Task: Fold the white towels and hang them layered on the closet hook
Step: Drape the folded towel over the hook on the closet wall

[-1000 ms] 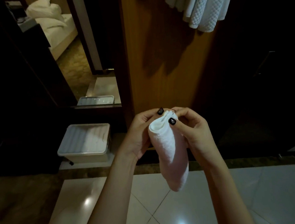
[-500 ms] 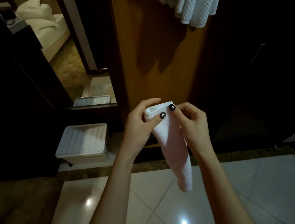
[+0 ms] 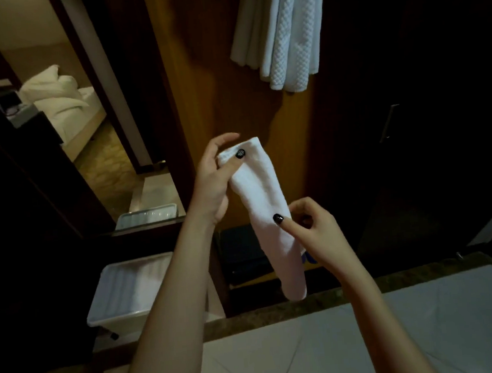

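left hand [image 3: 211, 180] pinches the narrow folded white terry towel [image 3: 263, 211] up top, right hand [image 3: 314, 228] pinches midway. I'd square the edges before hanging.

Two bare arms reach forward. The left hand [image 3: 212, 186], raised higher, pinches the top edge of a folded white towel [image 3: 262, 196] between thumb and fingers. The right hand [image 3: 314, 234], lower, pinches the towel's middle, thumb in front, fingers curled.

White folded towel [image 3: 266, 211]; black-painted thumbnails on both hands; white waffle-textured hanging towels [image 3: 282, 34]; orange-brown wooden panel [image 3: 200, 86]; pale tiled floor [image 3: 430, 333]; white lidded bin [image 3: 128, 288].
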{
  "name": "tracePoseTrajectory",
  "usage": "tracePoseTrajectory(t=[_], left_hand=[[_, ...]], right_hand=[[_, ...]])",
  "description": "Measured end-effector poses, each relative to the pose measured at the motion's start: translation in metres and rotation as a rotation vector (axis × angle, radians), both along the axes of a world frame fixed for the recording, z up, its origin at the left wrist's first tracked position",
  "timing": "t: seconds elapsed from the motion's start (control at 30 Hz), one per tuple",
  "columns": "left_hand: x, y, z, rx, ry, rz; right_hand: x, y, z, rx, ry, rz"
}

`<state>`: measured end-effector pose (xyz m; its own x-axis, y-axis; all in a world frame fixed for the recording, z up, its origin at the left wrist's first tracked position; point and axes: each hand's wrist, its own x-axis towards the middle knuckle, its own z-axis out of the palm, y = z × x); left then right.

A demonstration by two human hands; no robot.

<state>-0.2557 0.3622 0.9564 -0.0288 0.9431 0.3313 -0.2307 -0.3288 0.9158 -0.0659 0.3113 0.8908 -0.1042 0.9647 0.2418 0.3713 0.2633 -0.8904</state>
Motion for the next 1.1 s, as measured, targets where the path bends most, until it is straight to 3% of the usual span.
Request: tracePoseTrajectory(t=[0.13, 0.37, 0.5, 0.73, 0.93, 1.1], left_hand=[[-0.008, 0.023, 0.024, -0.034, -0.031, -0.088], [-0.015, 0.043, 0.078, 0.010, -0.004, -0.204], [-0.021, 0.050, 0.101, 0.011, 0.010, -0.169], [-0.034, 0.066, 0.116, 0.024, -0.013, -0.017], [-0.055, 0.078, 0.111, -0.013, -0.092, 0.024], [-0.068, 0.081, 0.109, -0.013, -0.123, -0.014]], right_hand=[[-0.003, 0.016, 0.011, 0.042, -0.098, 0.037], [-0.007, 0.049, 0.035, -0.012, 0.033, 0.119], [-0.002, 0.057, 0.047, -0.087, 0.227, 0.320], [-0.021, 0.052, 0.040, -0.123, 0.182, 0.371], [-0.026, 0.052, 0.022, -0.357, 0.214, 0.509], [-0.027, 0.049, 0.024, -0.242, 0.110, 0.493]])
